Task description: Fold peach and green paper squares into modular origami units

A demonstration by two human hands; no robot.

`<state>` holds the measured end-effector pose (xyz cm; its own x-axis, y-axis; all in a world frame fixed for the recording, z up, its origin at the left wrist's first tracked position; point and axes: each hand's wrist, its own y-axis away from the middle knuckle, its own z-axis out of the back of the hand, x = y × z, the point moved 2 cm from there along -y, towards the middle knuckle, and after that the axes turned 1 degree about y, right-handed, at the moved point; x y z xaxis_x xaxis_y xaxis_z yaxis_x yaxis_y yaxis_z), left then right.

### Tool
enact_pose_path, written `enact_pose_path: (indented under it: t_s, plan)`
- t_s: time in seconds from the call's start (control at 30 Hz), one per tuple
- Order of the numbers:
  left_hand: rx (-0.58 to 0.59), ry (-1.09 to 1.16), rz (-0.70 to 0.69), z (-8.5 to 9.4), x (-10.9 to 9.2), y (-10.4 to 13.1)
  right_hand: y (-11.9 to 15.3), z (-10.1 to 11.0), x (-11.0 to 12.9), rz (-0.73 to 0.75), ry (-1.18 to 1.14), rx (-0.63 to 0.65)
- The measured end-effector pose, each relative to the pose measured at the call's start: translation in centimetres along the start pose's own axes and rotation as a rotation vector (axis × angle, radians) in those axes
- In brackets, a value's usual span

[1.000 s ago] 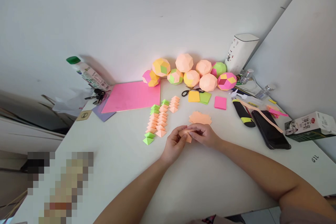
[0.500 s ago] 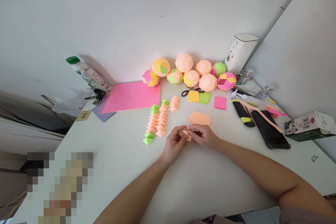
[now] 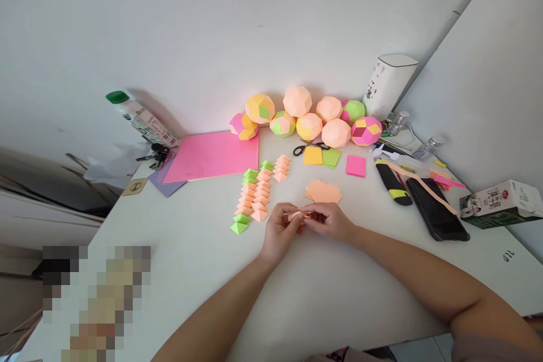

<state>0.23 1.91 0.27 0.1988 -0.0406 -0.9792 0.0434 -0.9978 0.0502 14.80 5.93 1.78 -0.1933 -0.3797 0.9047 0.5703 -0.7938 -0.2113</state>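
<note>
Between both hands is a small folded piece of peach paper (image 3: 300,215), partly covered by fingers. My left hand (image 3: 280,233) pinches it from the left, thumb along the near side. My right hand (image 3: 331,222) grips its right side with bent fingers. Just beyond the hands lies a fanned stack of peach paper squares (image 3: 323,191). To the left stand rows of folded paper units (image 3: 254,198), peach and light green, nested one behind another.
Several faceted paper balls (image 3: 297,102) line the wall. Scissors (image 3: 311,148), yellow squares (image 3: 313,156), green squares (image 3: 331,158) and pink squares (image 3: 356,166) lie before them. A pink sheet (image 3: 214,157) is left; a utility knife (image 3: 393,182), phone (image 3: 436,212) and carton (image 3: 500,203) are right.
The peach paper has been tilted and now shows as a narrower shape between the fingers. My right fingers have curled in more; both hands stay in nearly the same place.
</note>
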Motion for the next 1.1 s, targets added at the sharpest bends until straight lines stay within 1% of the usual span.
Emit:
enact_pose_path:
  t_s: [0.07,0.13,0.37,0.63,0.87,1.1]
  plan:
    - [0.04,0.011,0.058,-0.17,-0.19,0.08,0.03,-0.02,-0.01,-0.005,-0.001,-0.014]
    - [0.046,0.003,0.076,-0.21,-0.32,0.14,0.09,-0.03,-0.08,-0.007,-0.019,-0.015]
    - [0.047,-0.025,0.07,-0.18,-0.36,0.29,0.1,-0.08,-0.32,-0.011,-0.005,-0.029]
    - [0.066,-0.003,0.083,-0.2,-0.35,0.36,-0.05,0.04,0.1,0.057,0.055,-0.058]
    - [0.085,-0.106,0.023,-0.28,-0.66,0.4,-0.01,0.05,0.43,0.037,0.059,-0.042]
    - [0.077,-0.155,0.01,-0.09,-0.4,0.45,-0.02,0.02,0.45,0.033,0.095,-0.045]
